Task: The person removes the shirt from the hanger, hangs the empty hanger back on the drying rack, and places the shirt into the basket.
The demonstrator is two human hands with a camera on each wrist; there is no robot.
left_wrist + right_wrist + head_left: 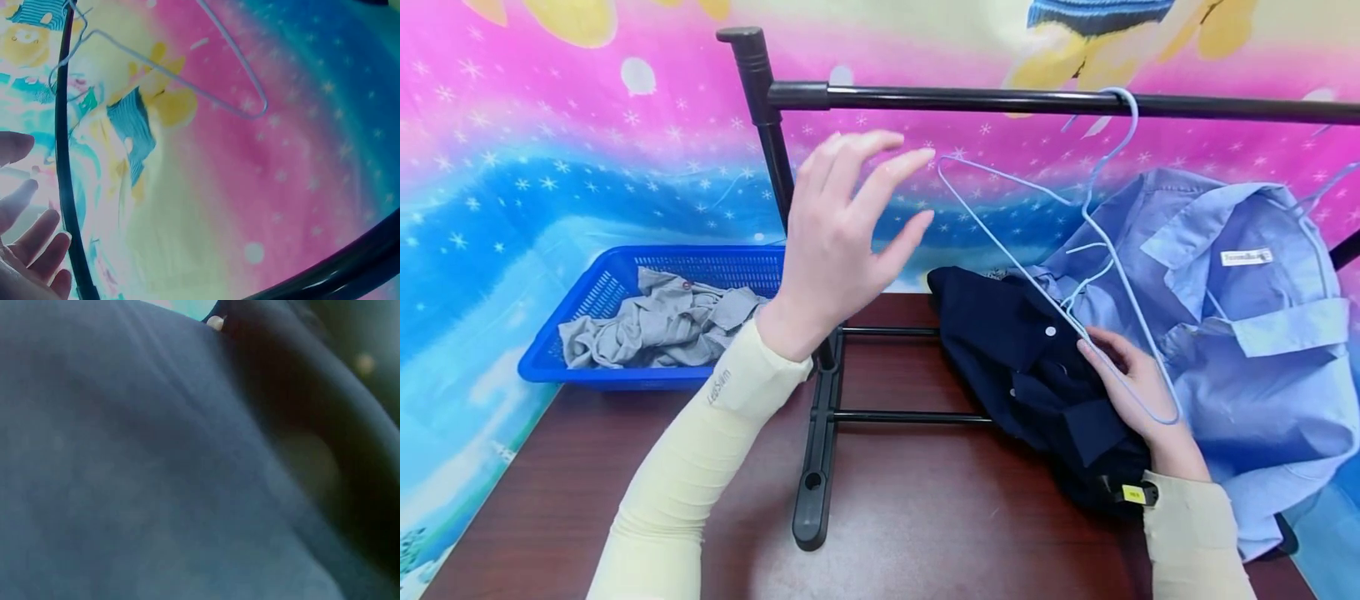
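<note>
A pale blue wire hanger (1000, 177) hangs by its hook from the black rail (970, 100) and is tilted down to the right. My left hand (880, 192) is raised and open, with spread fingers just left of the hanger's upper tip and touching nothing. In the left wrist view, its fingers (31, 237) show beside the rail (65, 187), and the hanger (187, 81) is above. My right hand (1123, 375) holds a navy shirt (1015, 358) at the hanger's lower end, where the wire crosses over the fingers. The right wrist view is filled by navy cloth (156, 475).
A light blue shirt (1262, 350) hangs on another hanger at the right. A blue basket (602, 283) holding a grey garment (655, 325) stands at the back left of the brown table (925, 517). The rack's post (767, 117) and base (816, 467) stand mid-table.
</note>
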